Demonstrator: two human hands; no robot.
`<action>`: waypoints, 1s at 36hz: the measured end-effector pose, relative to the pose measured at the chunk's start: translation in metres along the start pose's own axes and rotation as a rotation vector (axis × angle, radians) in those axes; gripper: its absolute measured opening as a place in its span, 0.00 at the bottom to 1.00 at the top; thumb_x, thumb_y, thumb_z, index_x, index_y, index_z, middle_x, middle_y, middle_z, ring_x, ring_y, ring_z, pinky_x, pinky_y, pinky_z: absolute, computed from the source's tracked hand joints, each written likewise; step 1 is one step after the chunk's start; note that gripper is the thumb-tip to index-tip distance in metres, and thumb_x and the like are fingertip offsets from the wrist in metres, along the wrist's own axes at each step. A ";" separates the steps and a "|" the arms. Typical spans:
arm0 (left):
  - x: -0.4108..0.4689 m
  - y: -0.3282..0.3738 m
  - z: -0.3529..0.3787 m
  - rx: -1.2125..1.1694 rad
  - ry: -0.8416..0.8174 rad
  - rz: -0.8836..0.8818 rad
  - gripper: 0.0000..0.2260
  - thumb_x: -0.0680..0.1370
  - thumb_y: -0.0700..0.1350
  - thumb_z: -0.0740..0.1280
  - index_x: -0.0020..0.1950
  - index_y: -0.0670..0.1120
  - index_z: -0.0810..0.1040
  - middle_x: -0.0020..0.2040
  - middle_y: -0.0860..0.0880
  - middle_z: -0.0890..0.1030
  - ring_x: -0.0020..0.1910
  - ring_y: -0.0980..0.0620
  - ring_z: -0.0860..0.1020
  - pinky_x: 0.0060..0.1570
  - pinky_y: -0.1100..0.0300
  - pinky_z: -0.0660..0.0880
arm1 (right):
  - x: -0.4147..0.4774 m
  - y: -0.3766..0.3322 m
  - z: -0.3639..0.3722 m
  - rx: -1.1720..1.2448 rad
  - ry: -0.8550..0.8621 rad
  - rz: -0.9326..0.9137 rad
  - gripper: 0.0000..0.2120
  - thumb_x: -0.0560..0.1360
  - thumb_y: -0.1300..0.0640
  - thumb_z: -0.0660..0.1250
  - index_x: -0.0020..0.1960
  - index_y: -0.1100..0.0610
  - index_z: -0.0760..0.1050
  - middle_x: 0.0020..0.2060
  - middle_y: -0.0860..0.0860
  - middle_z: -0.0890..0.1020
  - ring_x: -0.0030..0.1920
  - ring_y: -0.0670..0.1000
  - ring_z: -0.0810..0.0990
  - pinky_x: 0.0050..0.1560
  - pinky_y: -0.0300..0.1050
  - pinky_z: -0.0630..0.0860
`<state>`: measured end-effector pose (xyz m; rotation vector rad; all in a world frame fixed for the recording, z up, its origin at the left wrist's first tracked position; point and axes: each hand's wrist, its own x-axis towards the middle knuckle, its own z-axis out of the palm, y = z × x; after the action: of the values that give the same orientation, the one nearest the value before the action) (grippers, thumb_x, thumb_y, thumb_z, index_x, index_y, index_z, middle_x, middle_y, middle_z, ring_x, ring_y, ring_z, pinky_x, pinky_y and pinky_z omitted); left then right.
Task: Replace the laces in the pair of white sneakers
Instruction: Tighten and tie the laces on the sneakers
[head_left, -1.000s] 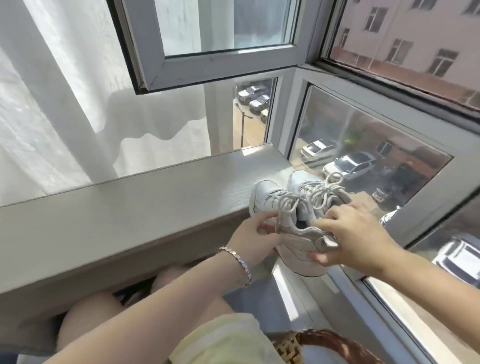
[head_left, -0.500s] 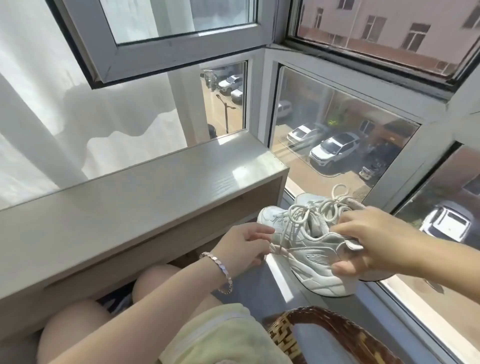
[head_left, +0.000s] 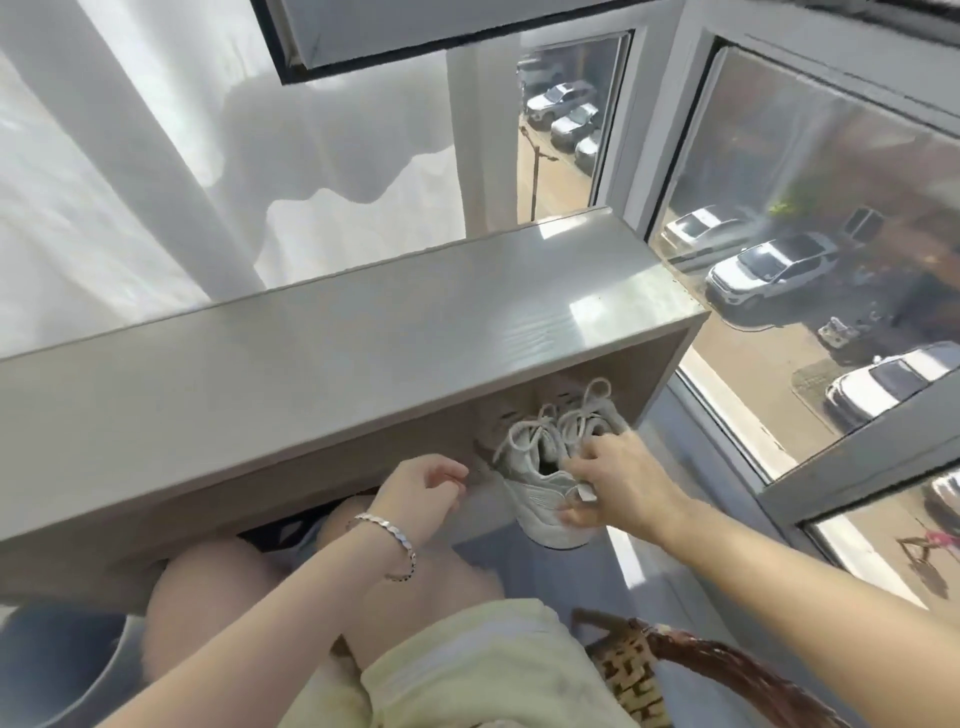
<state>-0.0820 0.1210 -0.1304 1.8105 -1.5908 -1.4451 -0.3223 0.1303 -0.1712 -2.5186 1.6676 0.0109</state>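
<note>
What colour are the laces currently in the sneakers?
Off-white, slightly greyish laces, close in tone to the pale sneakers. The head view shows them best.

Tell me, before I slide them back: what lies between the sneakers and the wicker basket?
Head view: only bare grey floor lies between the sneakers and the wicker basket.

The white laced sneakers (head_left: 540, 470) sit under the long grey shelf (head_left: 337, 358), against the right hand's (head_left: 623, 483) fingers. The left hand's (head_left: 421, 491) fingers lie just left.

No legible text; sneaker tab perhaps labelled.
</note>
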 end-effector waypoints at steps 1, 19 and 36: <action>0.003 -0.005 -0.003 -0.012 0.010 -0.015 0.11 0.77 0.35 0.60 0.44 0.50 0.77 0.41 0.50 0.81 0.46 0.49 0.79 0.47 0.60 0.73 | 0.008 -0.001 0.001 0.002 -0.011 -0.014 0.21 0.57 0.38 0.73 0.28 0.53 0.69 0.26 0.47 0.64 0.27 0.51 0.63 0.36 0.50 0.73; 0.058 0.007 0.054 0.063 -0.038 -0.014 0.28 0.75 0.39 0.66 0.73 0.51 0.62 0.62 0.49 0.72 0.53 0.48 0.76 0.49 0.61 0.72 | 0.057 0.009 0.041 0.468 0.195 0.538 0.29 0.62 0.41 0.75 0.60 0.52 0.76 0.56 0.56 0.74 0.67 0.59 0.59 0.65 0.58 0.61; 0.115 0.016 0.133 -0.028 0.247 -0.081 0.28 0.79 0.41 0.62 0.76 0.47 0.53 0.69 0.45 0.69 0.56 0.49 0.72 0.48 0.64 0.66 | 0.064 0.048 0.049 1.026 0.326 0.844 0.26 0.74 0.59 0.67 0.70 0.58 0.64 0.67 0.55 0.65 0.65 0.54 0.69 0.54 0.35 0.63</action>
<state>-0.2171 0.0626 -0.2283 1.9707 -1.3831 -1.2139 -0.3379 0.0580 -0.2293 -1.0379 1.9686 -0.9295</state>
